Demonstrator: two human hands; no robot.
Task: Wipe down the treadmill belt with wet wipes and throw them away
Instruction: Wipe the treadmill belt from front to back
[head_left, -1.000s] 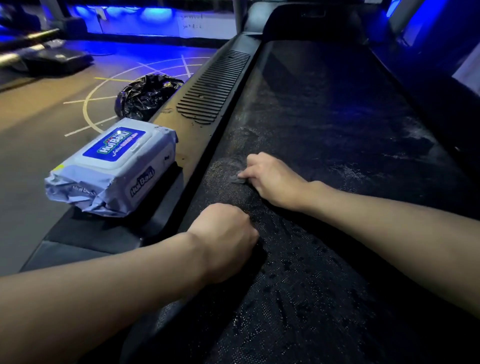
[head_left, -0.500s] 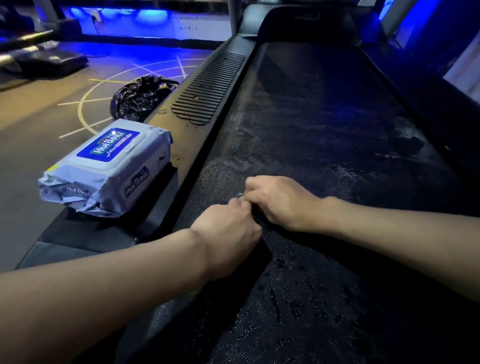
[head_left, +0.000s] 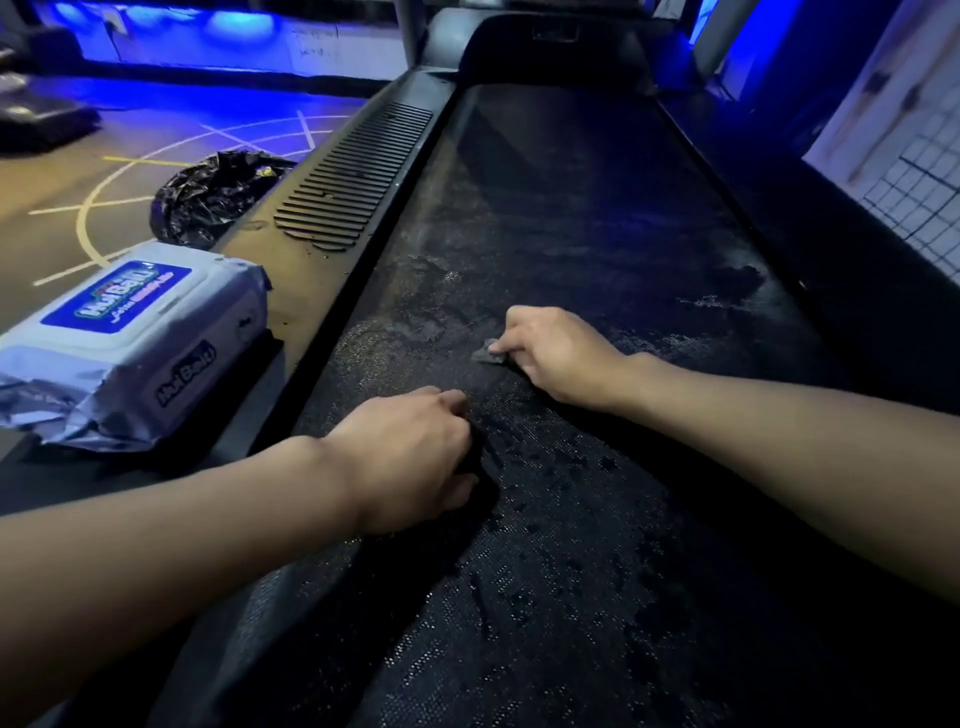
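- Since half a second before, the hands had parted: they had met on the near middle of the belt (head_left: 597, 234), and the right hand (head_left: 561, 358) had slid off to the far right, taking the wipe (head_left: 488, 354) along.
- Right fingers were curled over the wipe and pressed it to the belt. Only a grey, crumpled corner showed, just left of the fingertips.
- Nearer, the left hand (head_left: 410, 457) lay knuckles up with its fingers curled down onto the belt. I could not tell whether they held anything, as the patch beneath was too dark.
- Soft, light, limp and damp, the wipe would probably bunch up and drag on the rough belt. It was best kept spread under flat fingers, with a pinch at one edge, and balled up once spent.
- Near stretches of belt glistened wet while dull, dusty patches lay farther off, so the wiping seemed partway done.
- On the left rail (head_left: 311, 291) sat the pack (head_left: 135, 332). Beyond it, a black bag (head_left: 208, 197) lay on the floor (head_left: 62, 171), likely where the wipe belonged.
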